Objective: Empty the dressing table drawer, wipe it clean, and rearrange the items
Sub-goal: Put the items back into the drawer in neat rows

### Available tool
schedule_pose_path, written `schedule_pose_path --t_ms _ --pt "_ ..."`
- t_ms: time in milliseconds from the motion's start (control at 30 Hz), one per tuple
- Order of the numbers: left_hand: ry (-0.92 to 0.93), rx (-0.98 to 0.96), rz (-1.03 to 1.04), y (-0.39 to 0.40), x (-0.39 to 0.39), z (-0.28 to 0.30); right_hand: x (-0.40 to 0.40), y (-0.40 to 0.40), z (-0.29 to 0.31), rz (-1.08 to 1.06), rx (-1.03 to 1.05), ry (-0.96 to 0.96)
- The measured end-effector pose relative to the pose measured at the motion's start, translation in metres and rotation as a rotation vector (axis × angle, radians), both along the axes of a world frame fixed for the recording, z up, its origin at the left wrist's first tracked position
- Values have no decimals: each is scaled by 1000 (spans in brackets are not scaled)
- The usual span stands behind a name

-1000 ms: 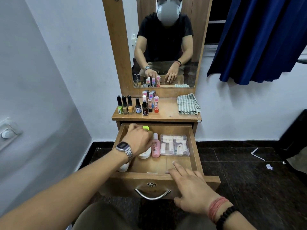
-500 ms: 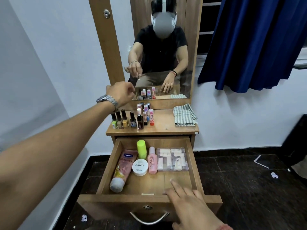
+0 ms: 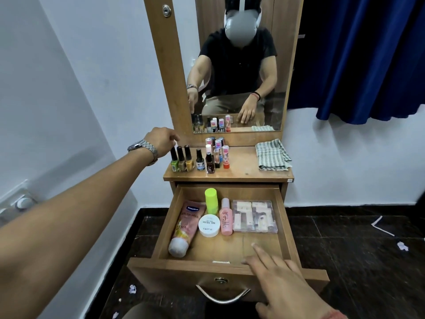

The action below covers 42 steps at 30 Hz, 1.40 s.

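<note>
White walls point(image 3: 96, 72), dark tiled floor point(image 3: 358, 256), blue curtain point(image 3: 368, 56) at right.

The drawer point(image 3: 285, 226) stands open from above, its front half bare wood, while the tube point(image 3: 187, 225), jar point(image 3: 208, 225), bottles point(image 3: 225, 216) and clear box point(image 3: 254, 216) crowd the back. On the tabletop point(image 3: 241, 168), nail polish bottles point(image 3: 181, 158) fill the left and a folded cloth point(image 3: 272, 155) the right, with open wood between.

I am wearing a shiny silver metal watch point(image 3: 143, 147) just behind my left hand point(image 3: 161, 140). Just behind my right hand point(image 3: 282, 284) I am wearing a red thread band point(image 3: 334, 316). Both my arms are bare.
</note>
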State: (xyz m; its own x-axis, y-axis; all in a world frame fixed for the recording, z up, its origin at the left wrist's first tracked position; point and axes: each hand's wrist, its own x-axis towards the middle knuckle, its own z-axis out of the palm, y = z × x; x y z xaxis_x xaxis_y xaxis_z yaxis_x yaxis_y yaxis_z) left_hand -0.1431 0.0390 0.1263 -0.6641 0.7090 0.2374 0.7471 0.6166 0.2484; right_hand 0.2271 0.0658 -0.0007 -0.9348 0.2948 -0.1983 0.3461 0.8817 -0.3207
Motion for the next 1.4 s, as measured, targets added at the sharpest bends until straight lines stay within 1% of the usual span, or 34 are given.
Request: schedule_pose_path --t_ms 133,333,600,767,867,1033,1300,1400 --pt "13 -42 -13 -6 5 -5 -2 -1 -1 -2 18 -13" --pt "37 -11 31 -10 9 -8 0 -1 -2 3 34 -2" --pt "11 28 66 -28 6 -12 0 -1 -2 -1 33 -9" --pt "67 59 44 -47 16 -2 0 -1 -1 -12 35 -28" --pt "111 53 -14 -58 37 4 0 -3 0 -24 41 -39" --pt "119 21 -163 -58 91 1 1 -6 4 -40 72 -57" --pt "24 -95 -536 -5 173 -45 1 -5 0 -42 91 -56" --pt "-4 -151 -608 17 191 -69 1 -4 -2 -41 95 -48"
